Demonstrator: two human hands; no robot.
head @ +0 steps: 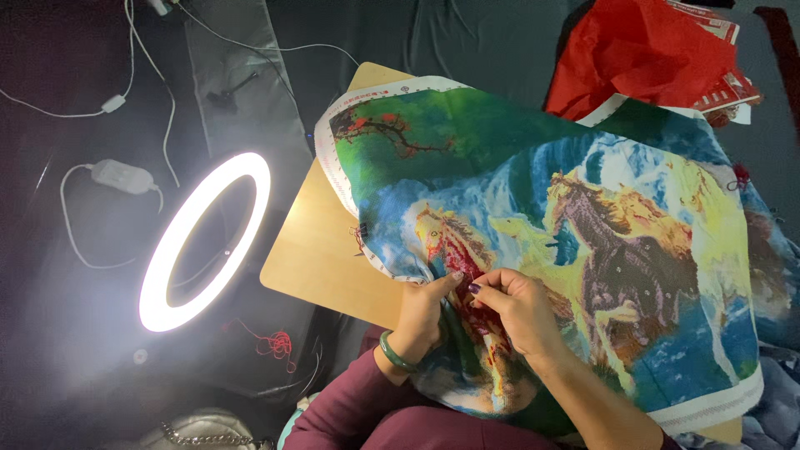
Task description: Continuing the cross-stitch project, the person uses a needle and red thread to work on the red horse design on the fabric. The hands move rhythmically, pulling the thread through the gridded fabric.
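Observation:
A large cross-stitch cloth [533, 192] printed with running horses on green, blue and yellow ground lies over a small wooden table [317, 250]. My left hand [423, 312], with a green bangle on the wrist, presses the cloth's near edge beside a red horse. My right hand [521, 304] rests on the cloth just to the right, fingertips pinched together at the red stitched patch, almost touching the left fingers. A needle or thread between the fingers is too small to make out.
A lit ring light [204, 237] stands left of the table, with white cables and an adapter [121, 175] on the dark floor. Red thread [275, 342] lies below the lamp. A red bag [642, 50] sits at the far right. A silver bag [200, 432] is at the bottom left.

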